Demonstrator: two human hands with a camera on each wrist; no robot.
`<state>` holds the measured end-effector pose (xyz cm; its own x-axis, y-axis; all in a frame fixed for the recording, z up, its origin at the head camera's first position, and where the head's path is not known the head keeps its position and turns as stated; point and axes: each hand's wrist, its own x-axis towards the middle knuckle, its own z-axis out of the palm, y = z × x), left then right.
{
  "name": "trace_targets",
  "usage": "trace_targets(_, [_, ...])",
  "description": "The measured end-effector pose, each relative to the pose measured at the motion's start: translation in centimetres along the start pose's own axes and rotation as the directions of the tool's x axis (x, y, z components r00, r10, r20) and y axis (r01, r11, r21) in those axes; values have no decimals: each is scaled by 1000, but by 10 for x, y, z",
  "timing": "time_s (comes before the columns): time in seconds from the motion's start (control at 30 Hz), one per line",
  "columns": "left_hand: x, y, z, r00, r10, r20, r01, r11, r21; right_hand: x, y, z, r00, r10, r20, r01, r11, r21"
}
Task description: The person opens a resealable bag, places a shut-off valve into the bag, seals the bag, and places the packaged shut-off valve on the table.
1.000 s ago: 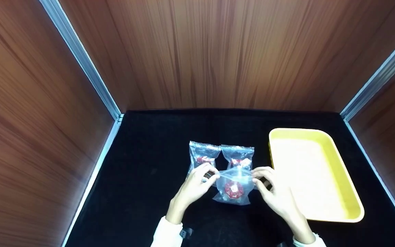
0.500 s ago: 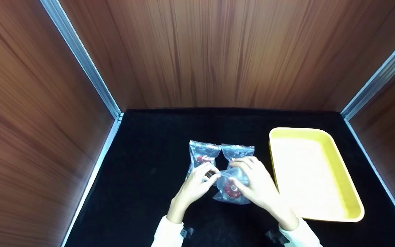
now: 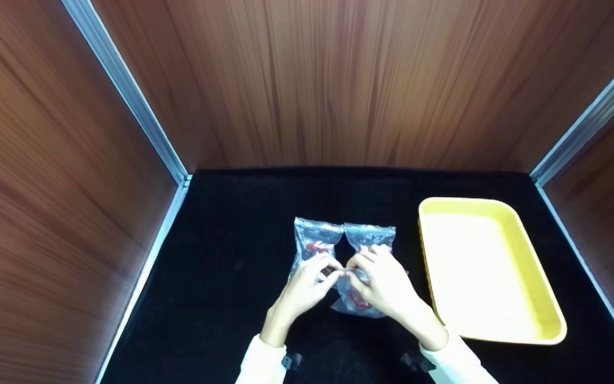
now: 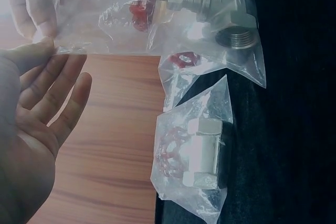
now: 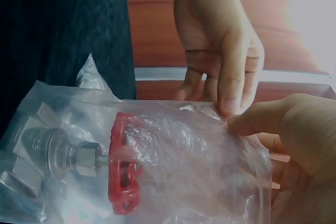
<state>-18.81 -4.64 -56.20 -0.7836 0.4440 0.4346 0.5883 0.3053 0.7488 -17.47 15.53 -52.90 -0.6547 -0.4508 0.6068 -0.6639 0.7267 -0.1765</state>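
My left hand point(image 3: 309, 280) pinches the top left corner of a clear zip-lock bag point(image 3: 360, 309) between thumb and forefinger. Right beside it, my right hand point(image 3: 384, 282) pinches the same top edge, the two sets of fingertips meeting. Inside the bag is a metal valve point(image 4: 231, 14) with a red handwheel point(image 5: 124, 166), plain in both wrist views. Behind the hands, two more bagged valves lie on the black cloth, a left bag point(image 3: 317, 230) and a right bag point(image 3: 369, 233), each partly covered by a hand.
A yellow tray point(image 3: 552, 306) stands to the right, close to my right forearm. Black cloth point(image 3: 232, 224) covers the work surface. Wood-grain panels point(image 3: 328, 85) with metal corner strips point(image 3: 126, 74) enclose the back and sides.
My right hand has moved left along the bag's top edge, from its right corner to beside my left fingers. My left hand has kept its pinch in place.
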Motion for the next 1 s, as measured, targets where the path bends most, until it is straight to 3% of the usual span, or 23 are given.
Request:
trace_targets(0.33, [0,0,-1,1000,25,-16,-24,997,73,-2,0,5,999,34,-12,-33,999,33])
trace_targets(0.57, [-1,0,-3,996,64,-62,-52,982,180,-3,-2,2,998,66,21,-67,997,29])
trace_targets(1.0, [-1,2,-4,996,60,-69,-48,985,165,-3,0,0,996,91,18,-92,995,24])
